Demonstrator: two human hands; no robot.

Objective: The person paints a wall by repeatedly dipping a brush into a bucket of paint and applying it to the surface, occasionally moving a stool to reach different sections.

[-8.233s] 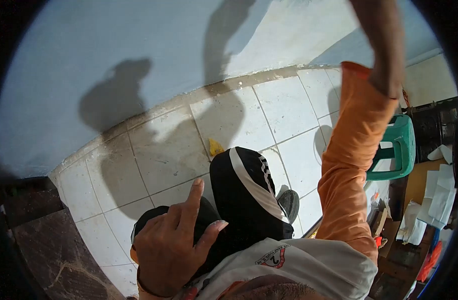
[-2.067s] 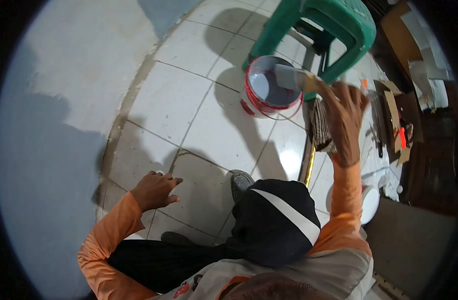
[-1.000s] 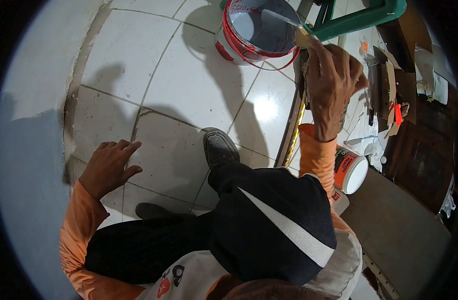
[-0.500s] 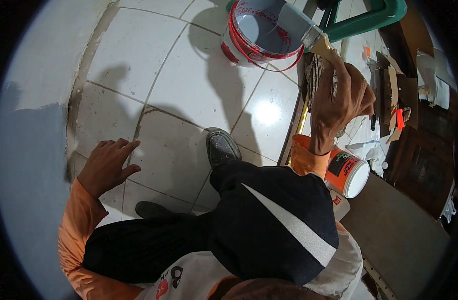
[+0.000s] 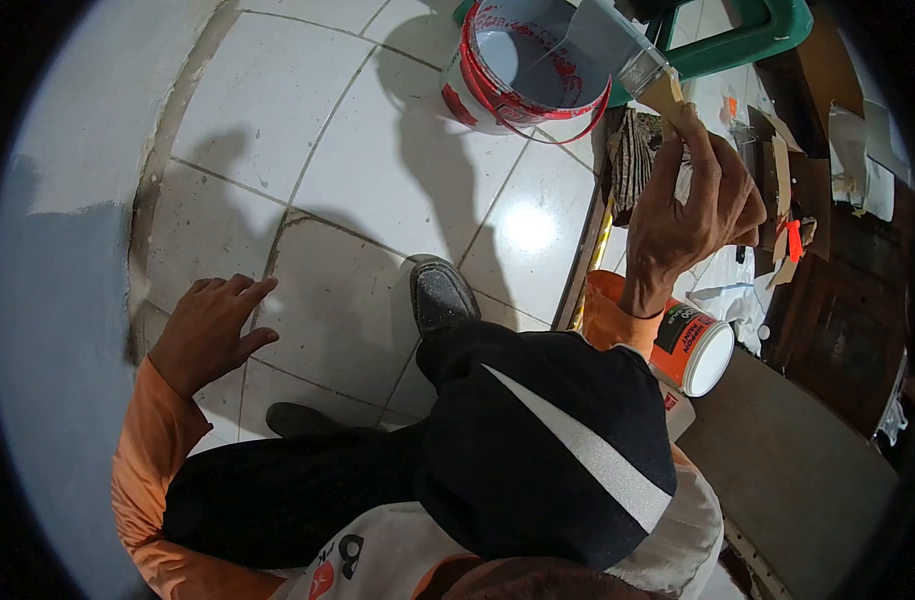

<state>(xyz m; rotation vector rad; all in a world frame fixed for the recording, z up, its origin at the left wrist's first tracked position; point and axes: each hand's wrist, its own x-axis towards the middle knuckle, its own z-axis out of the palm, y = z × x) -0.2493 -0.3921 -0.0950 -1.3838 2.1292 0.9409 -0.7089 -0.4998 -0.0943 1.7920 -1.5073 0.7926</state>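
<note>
One flat, pale-handled paintbrush (image 5: 620,55) is grasped, in the head view, by the right hand (image 5: 696,205), partly over a round red-and-white plastic bucket (image 5: 485,102); the left hand (image 5: 208,335) is held loose, fingers parted, above white floor tiles (image 5: 363,150).

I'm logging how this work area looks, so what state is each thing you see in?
Bucket: open, upright, partly filled with grey paint
Bucket handle: lowered to one side
Brush: held tilted, coated with paint
Right hand: closed on the brush
Left hand: empty, open
Wall: two-toned, darker and paler
Cardboard box: flaps open
Orange tub: upright or tipped, cannot tell
</note>
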